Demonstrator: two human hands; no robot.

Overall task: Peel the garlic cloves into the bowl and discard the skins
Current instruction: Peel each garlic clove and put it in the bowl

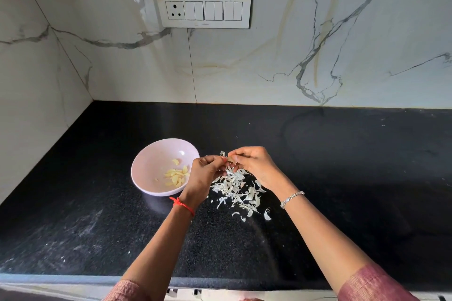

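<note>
A pale pink bowl (151, 166) sits on the black counter and holds several peeled yellow garlic cloves (176, 174). Just right of the bowl, my left hand (204, 173) and my right hand (254, 166) meet above a heap of white garlic skins (238, 193). Both hands pinch one small garlic clove (230, 159) between their fingertips; most of the clove is hidden by the fingers. A shred of skin sticks up beside the clove.
The black granite counter (342, 178) runs to a marble wall at the back and left. A switch panel (204, 9) is mounted on the back wall. The counter's front edge lies near the bottom of the view.
</note>
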